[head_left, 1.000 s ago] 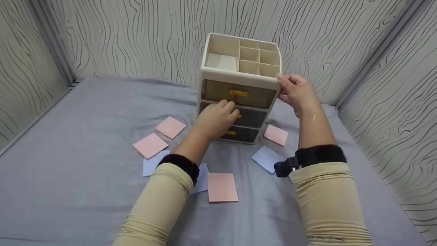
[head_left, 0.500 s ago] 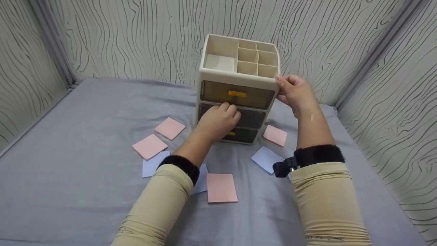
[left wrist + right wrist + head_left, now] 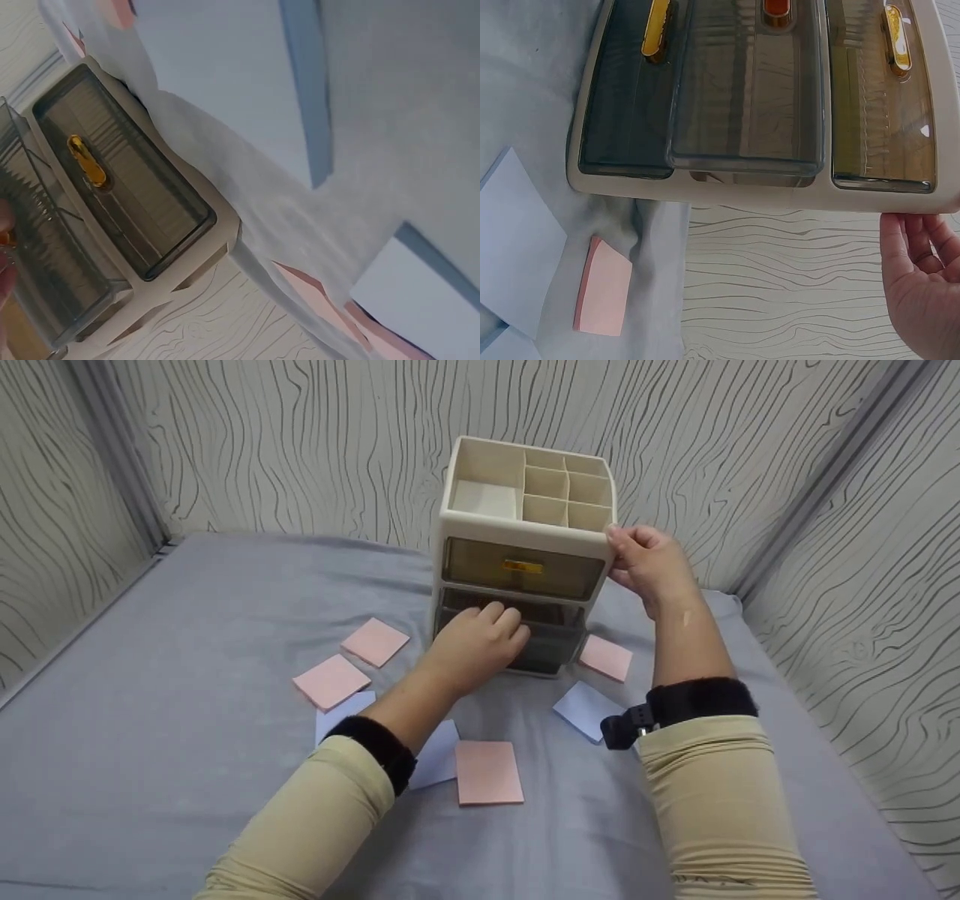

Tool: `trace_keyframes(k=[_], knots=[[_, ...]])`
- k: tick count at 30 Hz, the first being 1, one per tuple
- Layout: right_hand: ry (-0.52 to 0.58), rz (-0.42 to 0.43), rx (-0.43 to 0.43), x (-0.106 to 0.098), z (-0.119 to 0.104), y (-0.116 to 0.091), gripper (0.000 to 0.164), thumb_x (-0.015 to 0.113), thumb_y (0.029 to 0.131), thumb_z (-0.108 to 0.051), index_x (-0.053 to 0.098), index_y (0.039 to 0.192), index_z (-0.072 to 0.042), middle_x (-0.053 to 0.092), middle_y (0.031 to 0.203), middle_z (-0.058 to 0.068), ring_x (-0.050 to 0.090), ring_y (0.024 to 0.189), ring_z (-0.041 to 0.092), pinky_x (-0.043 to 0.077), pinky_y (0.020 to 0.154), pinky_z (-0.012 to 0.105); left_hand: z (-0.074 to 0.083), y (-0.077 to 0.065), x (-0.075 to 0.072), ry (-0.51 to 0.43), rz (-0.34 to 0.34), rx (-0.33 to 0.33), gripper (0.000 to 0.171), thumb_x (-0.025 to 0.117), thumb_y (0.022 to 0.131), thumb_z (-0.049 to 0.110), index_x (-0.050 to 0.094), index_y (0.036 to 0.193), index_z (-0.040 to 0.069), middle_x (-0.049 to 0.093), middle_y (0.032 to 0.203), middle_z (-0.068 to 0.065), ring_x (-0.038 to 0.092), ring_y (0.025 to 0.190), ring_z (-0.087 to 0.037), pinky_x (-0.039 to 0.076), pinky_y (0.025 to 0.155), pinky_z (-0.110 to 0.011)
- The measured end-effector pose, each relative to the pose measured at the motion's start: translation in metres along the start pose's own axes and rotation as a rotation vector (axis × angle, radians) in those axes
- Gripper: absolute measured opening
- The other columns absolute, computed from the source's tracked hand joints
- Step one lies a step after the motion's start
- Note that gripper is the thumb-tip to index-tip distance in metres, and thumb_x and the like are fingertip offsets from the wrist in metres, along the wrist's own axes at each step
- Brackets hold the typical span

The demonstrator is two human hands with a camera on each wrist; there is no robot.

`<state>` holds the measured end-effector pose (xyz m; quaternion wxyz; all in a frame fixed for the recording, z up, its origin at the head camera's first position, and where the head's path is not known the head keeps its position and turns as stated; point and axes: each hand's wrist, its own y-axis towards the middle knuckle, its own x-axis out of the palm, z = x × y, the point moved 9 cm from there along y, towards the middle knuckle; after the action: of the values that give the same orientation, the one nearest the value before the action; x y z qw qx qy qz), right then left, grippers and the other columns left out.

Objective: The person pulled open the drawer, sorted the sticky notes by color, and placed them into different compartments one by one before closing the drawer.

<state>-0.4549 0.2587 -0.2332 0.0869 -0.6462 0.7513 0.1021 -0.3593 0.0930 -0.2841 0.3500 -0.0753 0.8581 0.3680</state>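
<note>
A cream desktop drawer organizer (image 3: 529, 526) stands upright on the cloth, with an open compartment tray on top and three smoky see-through drawers in front. My left hand (image 3: 476, 649) pinches the middle drawer's small amber handle (image 3: 7, 238), mostly hidden in the head view. That middle drawer (image 3: 735, 105) sticks partway out; its inside looks bare where it shows. The top drawer (image 3: 480, 562) and bottom drawer (image 3: 124, 172) sit flush. My right hand (image 3: 654, 566) holds the organizer's upper right edge, thumb at the front corner, fingers along the side.
Pink note pads (image 3: 489, 772) and blue note pads (image 3: 589, 711) lie scattered on the grey cloth (image 3: 187, 720), left, right and in front of the organizer. One blue pad is partly under my left forearm. Wood-grain patterned walls (image 3: 300, 450) enclose the back and sides.
My left hand has drawn back and slightly down, and the middle drawer has slid out from flush to partly open. The right hand keeps its hold at the corner.
</note>
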Motion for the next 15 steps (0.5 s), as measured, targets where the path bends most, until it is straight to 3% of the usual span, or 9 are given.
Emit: trace_keyframes(k=[9,15], knots=[[0.002,-0.01,-0.008,0.001,0.0,0.001,0.042,0.057,0.078,-0.044,0.053,0.099,-0.008,0.05,0.104,0.012,0.05,0.098,0.023,0.042,0.086,0.032,0.01,-0.008,-0.01,0.018,-0.011,0.029,0.012,0.045,0.086,0.003,0.054,0.086,0.011,0.048,0.083,-0.004,0.048,0.074,-0.018,0.043,0.053,-0.027],[0.024,-0.014,-0.011,0.001,0.0,0.001,0.039,0.058,0.078,-0.042,0.053,0.097,-0.007,0.05,0.102,0.011,0.05,0.095,0.022,0.042,0.085,0.032,0.019,-0.014,-0.02,0.022,0.03,0.04,0.012,0.046,0.084,0.001,0.054,0.082,0.011,0.046,0.078,-0.003,0.047,0.069,-0.016,0.039,0.049,-0.026]])
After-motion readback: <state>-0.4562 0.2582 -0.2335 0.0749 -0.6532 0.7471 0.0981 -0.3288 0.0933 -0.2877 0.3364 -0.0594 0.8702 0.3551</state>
